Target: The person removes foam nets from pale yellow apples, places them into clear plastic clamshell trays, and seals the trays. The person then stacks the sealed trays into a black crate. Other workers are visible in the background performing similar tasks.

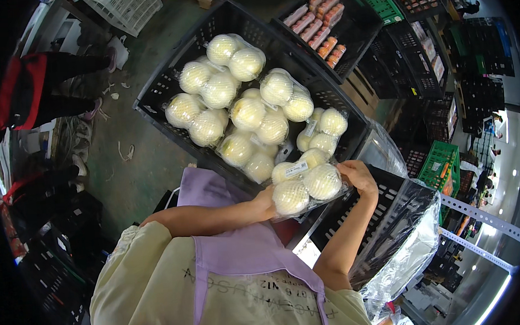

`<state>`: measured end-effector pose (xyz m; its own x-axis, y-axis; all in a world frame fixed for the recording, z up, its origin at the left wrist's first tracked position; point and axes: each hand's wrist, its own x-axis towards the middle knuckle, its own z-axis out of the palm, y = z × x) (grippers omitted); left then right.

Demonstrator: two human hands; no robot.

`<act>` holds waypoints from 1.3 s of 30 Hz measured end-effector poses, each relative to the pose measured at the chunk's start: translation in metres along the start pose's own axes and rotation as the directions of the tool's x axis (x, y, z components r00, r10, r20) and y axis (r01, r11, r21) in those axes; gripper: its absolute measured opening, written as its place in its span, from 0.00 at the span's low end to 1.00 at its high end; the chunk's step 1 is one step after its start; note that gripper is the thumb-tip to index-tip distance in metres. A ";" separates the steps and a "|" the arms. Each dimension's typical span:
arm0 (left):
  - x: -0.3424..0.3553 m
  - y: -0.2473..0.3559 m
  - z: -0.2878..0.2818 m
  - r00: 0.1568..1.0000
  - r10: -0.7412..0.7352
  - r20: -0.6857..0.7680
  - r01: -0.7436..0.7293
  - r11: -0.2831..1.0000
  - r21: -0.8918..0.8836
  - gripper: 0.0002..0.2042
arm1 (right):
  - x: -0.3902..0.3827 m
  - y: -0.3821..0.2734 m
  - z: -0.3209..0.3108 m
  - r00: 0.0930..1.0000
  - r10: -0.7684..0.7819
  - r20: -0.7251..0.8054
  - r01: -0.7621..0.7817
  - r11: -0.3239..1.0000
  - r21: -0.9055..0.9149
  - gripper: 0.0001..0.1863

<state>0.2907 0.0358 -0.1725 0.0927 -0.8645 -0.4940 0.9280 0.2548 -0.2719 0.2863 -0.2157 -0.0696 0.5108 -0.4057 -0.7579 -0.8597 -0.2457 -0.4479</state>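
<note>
Between my two hands is a clear-wrapped pack of pale round fruit (307, 182) in white foam nets, with a white label on top. My left hand (265, 202) grips its left side, and my right hand (358, 177) is closed on its right edge. The pack is held over the near right corner of a large black crate (170, 131). Inside the crate lie several similar fruit packs (272, 106), side by side. The pack nearest my hands is a labelled one (323, 131) in the crate's right corner. The exact kind of fruit cannot be told.
Beyond the crate stands another black crate (349, 69) with packs of reddish fruit. To my right is a black crate wrapped in clear film (401, 225). A green crate (439, 163) and a metal rail (483, 218) are further right. On the left, a person (38, 86) stands near floor scraps.
</note>
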 end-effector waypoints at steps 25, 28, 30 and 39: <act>0.024 -0.035 0.009 0.848 -0.178 -0.500 0.258 0.961 0.095 0.19 | 0.078 -0.104 0.027 0.958 0.157 0.238 0.020 0.796 -0.605 0.09; 0.029 -0.037 0.002 0.833 -0.165 -0.528 0.219 0.975 0.042 0.21 | 0.088 -0.093 0.026 0.955 0.190 0.229 -0.028 0.823 -0.568 0.08; 0.029 -0.034 0.000 0.809 -0.255 -0.529 0.267 0.962 -0.056 0.23 | 0.090 -0.086 0.028 0.959 0.179 0.221 -0.019 0.816 -0.578 0.08; 0.010 -0.017 0.029 0.724 -0.595 -0.348 0.687 0.583 0.433 0.29 | 0.068 -0.065 0.070 0.986 -0.144 0.085 0.166 0.782 -0.600 0.10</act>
<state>0.2866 0.0109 -0.1490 -0.6110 -0.6269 -0.4834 0.7611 -0.6332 -0.1407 0.3760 -0.1656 -0.1251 0.6274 -0.2901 -0.7227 -0.5850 -0.7880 -0.1916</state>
